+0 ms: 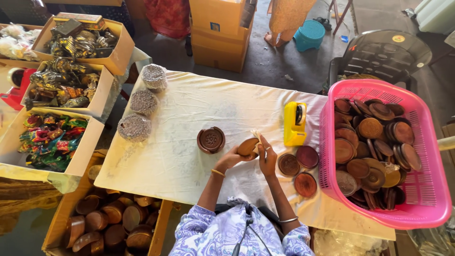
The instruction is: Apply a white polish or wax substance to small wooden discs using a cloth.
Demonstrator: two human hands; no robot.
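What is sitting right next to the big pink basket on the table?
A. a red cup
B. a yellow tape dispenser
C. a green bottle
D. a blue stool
B: the yellow tape dispenser stands on the white-covered table just left of the pink basket, which is full of round brown wooden discs.
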